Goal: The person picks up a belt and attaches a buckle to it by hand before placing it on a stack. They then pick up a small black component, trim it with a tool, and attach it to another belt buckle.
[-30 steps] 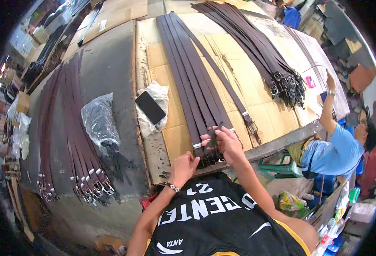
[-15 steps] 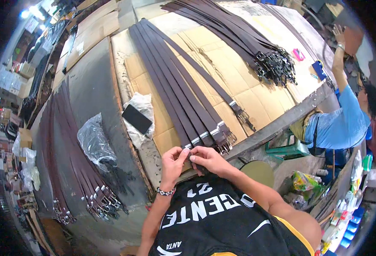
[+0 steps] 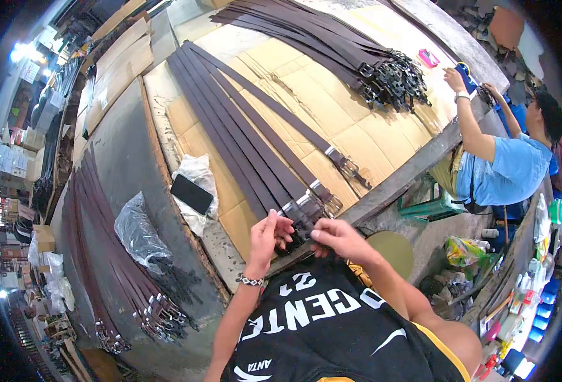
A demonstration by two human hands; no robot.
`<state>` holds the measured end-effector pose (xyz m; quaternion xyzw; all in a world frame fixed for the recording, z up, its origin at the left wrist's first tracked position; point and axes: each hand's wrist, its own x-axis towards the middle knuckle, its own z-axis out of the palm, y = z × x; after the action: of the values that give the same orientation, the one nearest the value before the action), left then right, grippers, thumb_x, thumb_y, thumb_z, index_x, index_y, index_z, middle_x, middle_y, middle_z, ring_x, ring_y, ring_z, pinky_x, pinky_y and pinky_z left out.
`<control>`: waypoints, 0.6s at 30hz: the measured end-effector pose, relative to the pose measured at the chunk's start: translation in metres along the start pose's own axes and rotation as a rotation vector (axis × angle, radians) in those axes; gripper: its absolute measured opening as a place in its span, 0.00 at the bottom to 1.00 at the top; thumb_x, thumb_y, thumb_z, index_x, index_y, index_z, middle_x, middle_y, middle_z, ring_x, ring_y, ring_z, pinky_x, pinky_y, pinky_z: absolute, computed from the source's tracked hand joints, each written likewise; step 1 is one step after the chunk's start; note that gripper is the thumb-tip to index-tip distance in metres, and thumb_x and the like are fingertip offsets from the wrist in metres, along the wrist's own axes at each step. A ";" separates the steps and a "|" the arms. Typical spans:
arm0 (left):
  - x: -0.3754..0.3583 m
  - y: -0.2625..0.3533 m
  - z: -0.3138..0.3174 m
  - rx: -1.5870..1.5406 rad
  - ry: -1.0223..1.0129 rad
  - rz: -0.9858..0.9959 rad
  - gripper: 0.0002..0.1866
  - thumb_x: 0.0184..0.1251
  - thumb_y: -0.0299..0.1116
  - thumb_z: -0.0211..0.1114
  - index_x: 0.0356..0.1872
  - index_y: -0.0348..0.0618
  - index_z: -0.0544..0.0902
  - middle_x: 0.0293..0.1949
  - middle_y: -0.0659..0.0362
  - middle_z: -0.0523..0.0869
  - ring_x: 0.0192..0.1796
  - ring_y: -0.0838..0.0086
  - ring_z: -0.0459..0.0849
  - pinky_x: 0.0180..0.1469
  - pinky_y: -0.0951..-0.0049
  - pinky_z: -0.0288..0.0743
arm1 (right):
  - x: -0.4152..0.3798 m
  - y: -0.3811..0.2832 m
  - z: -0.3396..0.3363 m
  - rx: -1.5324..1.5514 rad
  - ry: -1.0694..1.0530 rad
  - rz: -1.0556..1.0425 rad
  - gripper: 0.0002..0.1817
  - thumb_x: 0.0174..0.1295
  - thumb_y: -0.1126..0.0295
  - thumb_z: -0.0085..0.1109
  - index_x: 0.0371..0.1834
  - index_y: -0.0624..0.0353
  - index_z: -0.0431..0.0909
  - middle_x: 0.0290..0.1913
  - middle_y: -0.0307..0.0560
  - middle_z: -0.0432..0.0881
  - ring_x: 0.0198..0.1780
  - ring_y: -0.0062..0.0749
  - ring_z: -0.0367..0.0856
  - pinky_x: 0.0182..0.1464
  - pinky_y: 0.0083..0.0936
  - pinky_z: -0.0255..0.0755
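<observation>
Several dark brown belts (image 3: 230,137) lie side by side, their buckle ends at the table's front edge. Pale bands wrap some of them near the metal buckles (image 3: 332,202). My right hand (image 3: 341,240) is closed, thumb against fingers, on the dark end of a belt (image 3: 303,223); its fingers partly cover what they grip. Just to the left, my left hand (image 3: 270,239) is held beside that belt end, thumb up and fingers loosely bent apart, with nothing visible in it. One more belt (image 3: 281,111) lies angled to the right of the row.
Cardboard (image 3: 364,156) covers the tabletop. A phone (image 3: 192,194) rests on a white cloth, left of the belts. Farther left are a plastic bag (image 3: 142,232) and more belts (image 3: 112,254). A large belt pile (image 3: 332,48) lies behind. A person in blue (image 3: 507,169) sits at right.
My hands have moved apart; the left has let go and loosened its fingers, while the right has shifted rightward. The person in blue has lowered a raised arm to the table.
</observation>
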<state>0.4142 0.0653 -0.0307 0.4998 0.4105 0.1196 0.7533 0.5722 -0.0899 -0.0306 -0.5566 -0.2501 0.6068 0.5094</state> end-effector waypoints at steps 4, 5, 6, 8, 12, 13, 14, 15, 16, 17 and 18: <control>0.017 -0.032 0.002 0.579 0.033 0.020 0.24 0.69 0.51 0.68 0.27 0.36 0.84 0.21 0.58 0.84 0.21 0.74 0.81 0.27 0.72 0.74 | -0.014 -0.020 -0.022 0.253 0.191 -0.039 0.09 0.74 0.67 0.58 0.47 0.59 0.73 0.31 0.42 0.83 0.28 0.24 0.83 0.29 0.19 0.76; 0.015 -0.034 0.006 0.737 0.027 0.042 0.25 0.66 0.52 0.70 0.26 0.36 0.84 0.20 0.56 0.84 0.22 0.71 0.82 0.28 0.70 0.74 | -0.016 -0.019 -0.027 0.280 0.231 -0.054 0.10 0.74 0.65 0.56 0.49 0.61 0.75 0.29 0.41 0.83 0.25 0.24 0.82 0.26 0.18 0.74; 0.014 -0.036 0.011 0.894 0.020 0.067 0.26 0.64 0.53 0.71 0.25 0.36 0.83 0.19 0.54 0.83 0.22 0.69 0.82 0.29 0.68 0.75 | -0.017 -0.020 -0.033 0.298 0.240 -0.041 0.10 0.74 0.64 0.56 0.48 0.59 0.76 0.28 0.40 0.83 0.26 0.22 0.82 0.26 0.18 0.73; 0.019 -0.048 0.013 0.953 0.082 0.127 0.25 0.60 0.52 0.73 0.23 0.36 0.82 0.20 0.50 0.83 0.23 0.65 0.83 0.30 0.64 0.76 | -0.018 -0.018 -0.041 0.280 0.246 -0.058 0.09 0.74 0.64 0.57 0.45 0.57 0.78 0.29 0.39 0.83 0.26 0.21 0.81 0.25 0.18 0.72; 0.020 -0.055 0.007 0.681 0.079 0.158 0.18 0.64 0.42 0.72 0.25 0.37 0.81 0.22 0.56 0.86 0.26 0.75 0.83 0.29 0.68 0.75 | -0.022 -0.021 -0.041 0.224 0.229 -0.085 0.07 0.71 0.67 0.60 0.39 0.58 0.78 0.28 0.40 0.83 0.25 0.21 0.80 0.25 0.17 0.69; 0.019 -0.055 0.002 0.564 0.070 0.165 0.16 0.65 0.39 0.72 0.26 0.37 0.81 0.23 0.57 0.86 0.26 0.77 0.83 0.29 0.69 0.74 | -0.022 -0.019 -0.040 0.187 0.221 -0.074 0.07 0.71 0.67 0.60 0.39 0.59 0.79 0.28 0.40 0.83 0.25 0.21 0.80 0.24 0.17 0.68; 0.017 -0.054 -0.005 0.435 0.066 0.177 0.13 0.67 0.36 0.70 0.27 0.37 0.81 0.26 0.57 0.87 0.28 0.78 0.84 0.30 0.71 0.75 | -0.023 -0.018 -0.039 0.151 0.213 -0.063 0.07 0.70 0.67 0.61 0.39 0.59 0.79 0.28 0.40 0.83 0.24 0.20 0.79 0.24 0.17 0.68; 0.012 -0.049 -0.011 0.306 0.062 0.190 0.11 0.68 0.32 0.69 0.29 0.37 0.81 0.29 0.57 0.88 0.30 0.79 0.85 0.31 0.73 0.76 | -0.023 -0.020 -0.033 0.135 0.224 -0.032 0.07 0.70 0.67 0.62 0.39 0.59 0.80 0.26 0.41 0.83 0.22 0.19 0.79 0.22 0.16 0.65; 0.007 -0.044 -0.017 0.178 0.060 0.203 0.08 0.69 0.29 0.68 0.31 0.37 0.81 0.31 0.57 0.89 0.32 0.80 0.85 0.31 0.74 0.77 | -0.022 -0.021 -0.027 0.114 0.225 -0.007 0.07 0.69 0.67 0.62 0.39 0.60 0.80 0.26 0.41 0.83 0.22 0.19 0.78 0.21 0.15 0.64; 0.005 -0.040 -0.021 -0.018 0.044 0.167 0.06 0.71 0.25 0.64 0.43 0.34 0.77 0.39 0.50 0.90 0.38 0.72 0.89 0.37 0.74 0.82 | -0.021 -0.022 -0.021 0.093 0.224 0.017 0.08 0.69 0.67 0.62 0.39 0.60 0.80 0.26 0.41 0.83 0.22 0.19 0.78 0.21 0.15 0.64; -0.001 -0.028 -0.023 -0.071 0.077 0.131 0.08 0.71 0.23 0.62 0.47 0.34 0.74 0.40 0.47 0.90 0.40 0.68 0.90 0.41 0.72 0.83 | -0.020 -0.023 -0.016 0.071 0.222 0.041 0.08 0.69 0.67 0.62 0.39 0.60 0.80 0.25 0.42 0.83 0.21 0.19 0.78 0.20 0.15 0.64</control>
<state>0.3902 0.0665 -0.0579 0.4937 0.4012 0.2022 0.7446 0.5921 -0.1036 -0.0067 -0.6070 -0.1591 0.5599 0.5410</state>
